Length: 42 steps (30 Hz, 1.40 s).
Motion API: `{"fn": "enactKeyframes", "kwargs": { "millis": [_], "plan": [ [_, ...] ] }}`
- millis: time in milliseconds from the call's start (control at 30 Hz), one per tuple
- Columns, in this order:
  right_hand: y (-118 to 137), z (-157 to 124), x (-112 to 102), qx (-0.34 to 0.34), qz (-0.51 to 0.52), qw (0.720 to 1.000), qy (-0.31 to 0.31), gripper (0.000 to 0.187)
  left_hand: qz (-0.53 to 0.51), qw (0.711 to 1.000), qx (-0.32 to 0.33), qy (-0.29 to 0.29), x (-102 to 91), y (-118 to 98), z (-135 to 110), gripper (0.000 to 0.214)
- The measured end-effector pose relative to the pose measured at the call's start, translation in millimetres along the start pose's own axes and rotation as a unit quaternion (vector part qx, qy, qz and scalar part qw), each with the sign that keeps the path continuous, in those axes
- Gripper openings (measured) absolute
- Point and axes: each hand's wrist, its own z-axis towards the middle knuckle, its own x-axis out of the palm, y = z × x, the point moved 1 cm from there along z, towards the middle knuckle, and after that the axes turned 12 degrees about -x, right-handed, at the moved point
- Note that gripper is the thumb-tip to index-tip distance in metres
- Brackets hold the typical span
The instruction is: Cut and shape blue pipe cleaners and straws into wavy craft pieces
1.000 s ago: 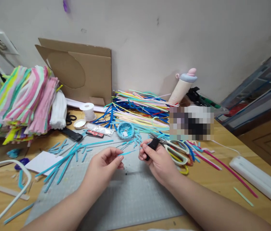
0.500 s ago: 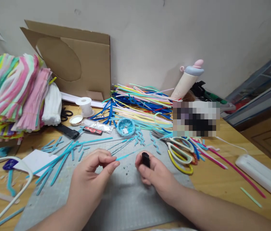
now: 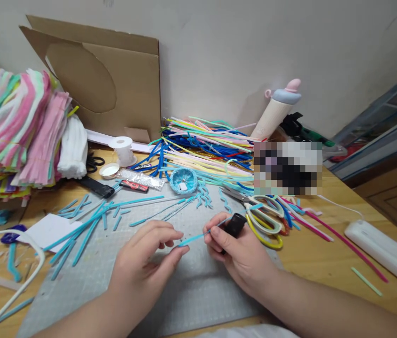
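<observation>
A thin light-blue pipe cleaner (image 3: pixel 194 240) runs between my two hands, above the grey cutting mat (image 3: pixel 184 300). My right hand (image 3: pixel 244 253) pinches it between thumb and fingers, and the same hand is wrapped round a black handheld object (image 3: pixel 235 226) whose kind I cannot make out. At the pipe cleaner's near end, my left hand (image 3: pixel 149 263) has its thumb and index finger parted, with that end lying between them by the thumb tip. Behind the hands are a small blue fuzzy bowl shape (image 3: pixel 183 181) and wavy blue pieces (image 3: pixel 204 195).
Scissors (image 3: pixel 263 213) lie right of my right hand. Cut blue pipe cleaners (image 3: pixel 89 234) and a white paper (image 3: pixel 52 232) are at left. Bundled pipe cleaners (image 3: pixel 4 126), cardboard (image 3: pixel 135 80), a white spool (image 3: pixel 122 151), a bottle (image 3: pixel 274 115) and a white power strip (image 3: pixel 385 253) surround the mat.
My right hand has shifted and now pinches the pipe cleaner, with the black object turned further right. My left thumb and index finger have parted from their pinch. The camera view has shifted slightly.
</observation>
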Motion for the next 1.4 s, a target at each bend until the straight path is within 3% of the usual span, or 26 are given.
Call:
{"fn": "enactKeyframes", "kwargs": {
  "millis": [400,533,600,633,733,800,900,1033,1100,1200,1400],
  "plan": [
    [-5.1,1.5,-6.8,-0.012,-0.062,0.998,0.003,0.019,-0.011,0.998,-0.034,0.053,4.8,0.2,-0.1,0.017],
    [-0.6,6.0,-12.5,-0.019,-0.191,0.98,0.041,0.023,-0.02,0.998,-0.057,0.025,1.8,1.9,0.8,0.01],
    [3.4,6.8,-12.6,-0.042,-0.343,0.934,0.095,0.022,-0.036,0.994,-0.103,-0.006,-1.1,5.0,3.2,0.007],
    [4.9,5.9,-10.9,-0.056,-0.427,0.891,0.141,0.022,-0.052,0.989,-0.137,-0.018,-2.5,6.8,4.9,0.008],
    [6.9,-0.6,-0.7,-0.081,-0.628,0.718,0.288,0.022,-0.132,0.957,-0.259,-0.025,-4.8,10.6,10.1,0.012],
    [11.8,-3.4,5.0,-0.101,-0.69,0.637,0.329,0.024,-0.198,0.923,-0.331,-0.017,-5.1,10.3,12.4,0.015],
    [33.3,2.9,-2.0,-0.144,-0.734,0.586,0.313,0.026,-0.289,0.867,-0.406,0.0,-5.5,6.9,12.6,0.02],
    [72.2,25.1,-53.8,-0.102,-0.848,0.499,0.149,0.02,-0.405,0.782,-0.473,0.026,-7.2,4.1,8.9,0.023],
    [82.0,33.9,-84.3,-0.054,-0.873,0.472,0.113,0.021,-0.443,0.749,-0.492,0.032,-8.6,4.4,7.5,0.022],
    [82.8,41.3,-112.5,-0.019,-0.866,0.481,0.138,0.025,-0.466,0.729,-0.5,0.032,-11.2,5.6,7.3,0.021],
    [84.2,48.4,-118.6,0.016,-0.843,0.514,0.157,0.026,-0.483,0.719,-0.499,0.033,-13.4,6.7,8.1,0.02]
  ]
}}
